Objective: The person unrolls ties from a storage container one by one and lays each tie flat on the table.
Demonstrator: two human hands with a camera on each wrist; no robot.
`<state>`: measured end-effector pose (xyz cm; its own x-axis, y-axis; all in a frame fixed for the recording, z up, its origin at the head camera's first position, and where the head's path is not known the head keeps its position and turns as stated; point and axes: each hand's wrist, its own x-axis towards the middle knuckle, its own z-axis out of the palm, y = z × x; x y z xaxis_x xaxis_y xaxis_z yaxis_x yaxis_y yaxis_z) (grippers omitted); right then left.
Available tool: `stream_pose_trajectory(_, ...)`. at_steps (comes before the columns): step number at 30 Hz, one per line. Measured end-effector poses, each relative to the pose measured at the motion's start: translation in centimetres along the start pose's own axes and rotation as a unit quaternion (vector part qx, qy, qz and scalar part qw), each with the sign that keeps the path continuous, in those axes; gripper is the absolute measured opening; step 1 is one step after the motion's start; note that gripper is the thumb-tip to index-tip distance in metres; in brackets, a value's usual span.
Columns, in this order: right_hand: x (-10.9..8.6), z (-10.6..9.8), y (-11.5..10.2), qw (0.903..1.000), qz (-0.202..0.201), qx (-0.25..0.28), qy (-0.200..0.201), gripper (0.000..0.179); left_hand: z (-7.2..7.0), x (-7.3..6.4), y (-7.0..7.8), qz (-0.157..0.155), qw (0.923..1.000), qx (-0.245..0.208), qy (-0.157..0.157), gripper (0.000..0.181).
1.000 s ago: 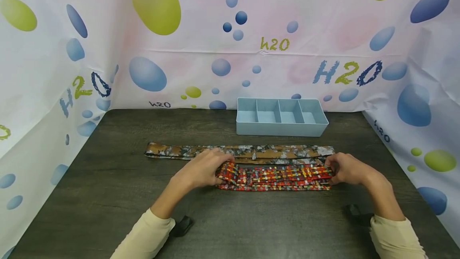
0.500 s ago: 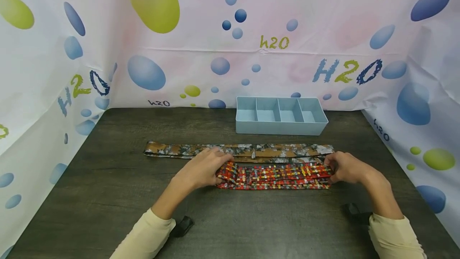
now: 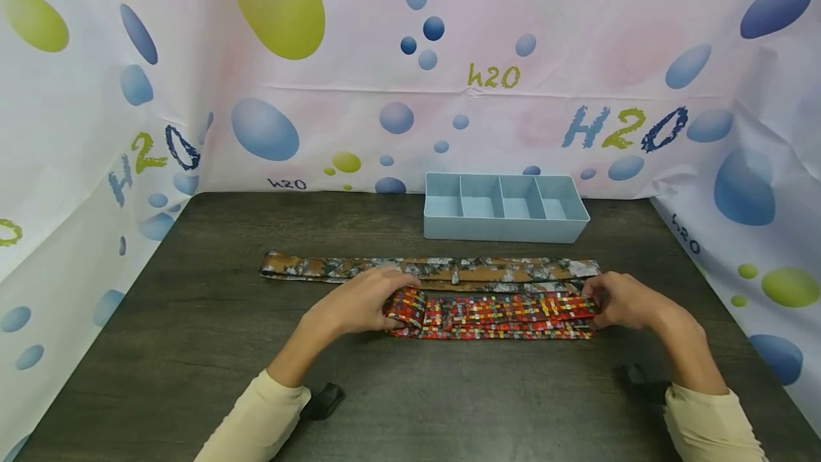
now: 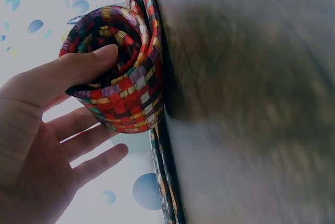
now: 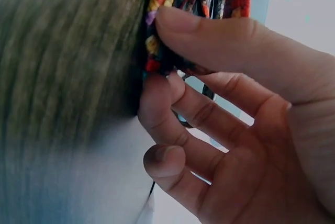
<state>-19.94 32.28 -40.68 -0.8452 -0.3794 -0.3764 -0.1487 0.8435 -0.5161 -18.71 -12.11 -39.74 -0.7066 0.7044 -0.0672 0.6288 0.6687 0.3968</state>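
A red multicoloured checked necktie [image 3: 507, 312] lies folded lengthwise on the table, its left end wound into a roll [image 4: 125, 98]. My left hand [image 3: 362, 299] grips that roll, the thumb over its spiral edge and the fingers behind it, as the left wrist view shows. At the other end, my right hand [image 3: 631, 301] pinches the folded layers between thumb and fingers. In the right wrist view the thumb [image 5: 209, 33] presses on the tie's edge. Just behind lies a brown floral necktie [image 3: 494, 271], stretched out flat and partly hidden by the left hand.
A light blue box [image 3: 507, 229] with several compartments stands at the back right of the dark wooden table [image 3: 192, 334]. A white patterned sheet [image 3: 359, 41] rises along the back and both sides. Dark straps [image 3: 323, 401] hang below the wrists.
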Motion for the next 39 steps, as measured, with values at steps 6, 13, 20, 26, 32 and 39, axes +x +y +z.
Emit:
stream_pose_trajectory(6,-0.1,0.1,0.2,0.9999,-0.009,0.011,0.003,0.031,-0.1,-0.4,-0.8,0.001,0.9995,-0.032,-0.003,0.062)
stream_pose_trajectory(13,-0.1,0.2,0.3,0.9999,-0.013,0.005,0.006,0.032,-0.4,-0.6,-1.4,0.006,0.9988,-0.048,-0.005,0.061)
stream_pose_trajectory(20,-0.1,0.2,0.2,0.9998,-0.018,0.010,0.002,0.033,-0.3,-1.1,-1.9,0.007,0.9989,-0.046,0.002,0.066)
stream_pose_trajectory(26,0.0,0.1,0.2,0.9999,-0.009,0.010,0.001,0.033,-0.4,-1.7,-2.3,-0.001,0.9991,-0.042,0.006,0.066)
stream_pose_trajectory(32,0.0,0.1,0.2,0.9999,-0.003,0.010,0.000,0.032,-0.7,-2.1,-2.5,-0.025,0.9991,-0.033,-0.004,0.062)
stream_pose_trajectory(39,0.0,0.1,0.2,0.9999,-0.006,0.012,0.000,0.032,-0.6,-2.4,-2.6,-0.039,0.9988,-0.026,-0.012,0.057)
